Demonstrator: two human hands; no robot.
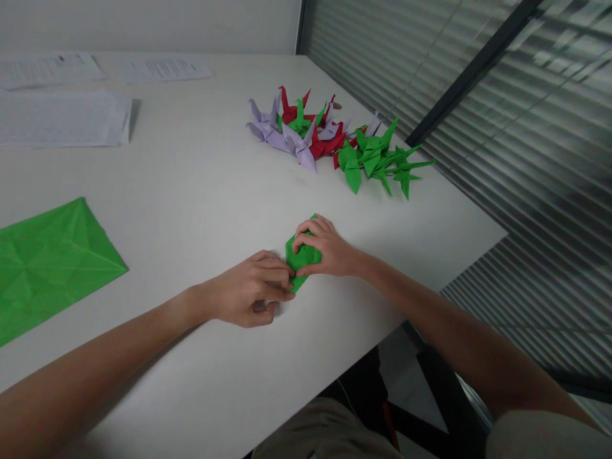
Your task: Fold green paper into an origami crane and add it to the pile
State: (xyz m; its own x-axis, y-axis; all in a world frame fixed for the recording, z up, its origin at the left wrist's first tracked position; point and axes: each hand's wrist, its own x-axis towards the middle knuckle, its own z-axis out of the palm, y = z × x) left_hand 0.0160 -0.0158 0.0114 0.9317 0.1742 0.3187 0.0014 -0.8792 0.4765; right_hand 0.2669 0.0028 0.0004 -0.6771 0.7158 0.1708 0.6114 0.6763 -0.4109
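Note:
A small folded piece of green origami paper (304, 256) lies on the white table between my two hands. My left hand (261, 287) has its fingertips closed on the paper's lower left edge, with the other fingers curled. From the right, my right hand (325, 247) arches over the paper, its thumb and fingers pressed on the near and far edges. Fingers of both hands nearly meet at the paper's lower corner. Part of the folded paper is hidden under the right fingers.
Several folded paper cranes (325, 137) in purple, red and green sit in a cluster beyond my hands. A large creased green sheet (57, 261) lies at the left. Printed papers (62, 118) rest at the back left. Window blinds (478, 159) flank the table's (191, 185) right edge.

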